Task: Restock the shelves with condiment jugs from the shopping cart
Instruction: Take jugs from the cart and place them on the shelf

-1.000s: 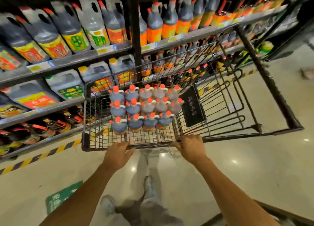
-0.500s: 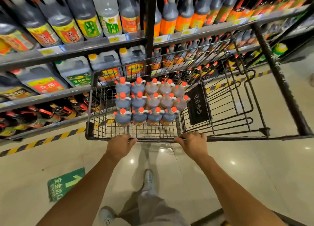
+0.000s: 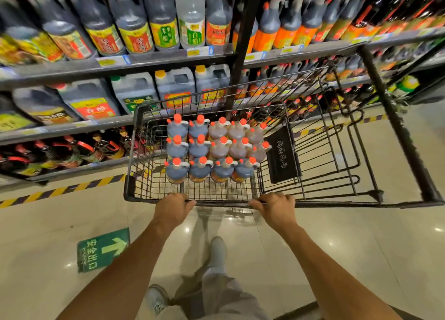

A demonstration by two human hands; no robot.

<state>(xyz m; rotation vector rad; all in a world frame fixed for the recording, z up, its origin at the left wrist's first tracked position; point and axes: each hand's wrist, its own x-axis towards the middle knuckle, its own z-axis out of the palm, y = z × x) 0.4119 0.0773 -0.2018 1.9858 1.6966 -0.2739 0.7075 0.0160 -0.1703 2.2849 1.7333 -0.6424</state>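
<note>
Head view: a black wire shopping cart (image 3: 132, 151) stands alongside the shelves (image 3: 163, 61), with its far left corner close to the middle shelf edge. Its near rim is just in front of the person.

The left hand (image 3: 172, 209) and the right hand (image 3: 274, 207) each curl over that near rim bar and grip it, knuckles up. They are well apart, about the width of the jug block.

The condiment jugs (image 3: 218, 149) stand upright inside the cart in a tight block toward its near left part, all with orange-red caps. There are 14:
- 5 in the far row
- 5 in the middle row
- 4 in the near row

Of these, 8 are dark blue-grey and 6 are paler amber. The amber ones fill the right side of the 2 far rows. Bare wire mesh shows left of the block and between the near row and the rim. To the block's right a black plaque (image 3: 281, 156) hangs on a wire flap, and the basket's wire frame runs on beyond it.

3 shelf levels show on the left, packed with larger jugs that are too blurred to count. 1 dark upright post (image 3: 243, 43) splits the shelving behind the cart.

A yellow-and-black hazard stripe (image 3: 60, 191) runs along the shelf base. Glossy tiled floor (image 3: 361, 235) spreads to the right of the cart and behind it. 1 green floor sign (image 3: 103, 248) with an arrow lies at the lower left. 2 pale shoes (image 3: 218, 250) show between the forearms.
</note>
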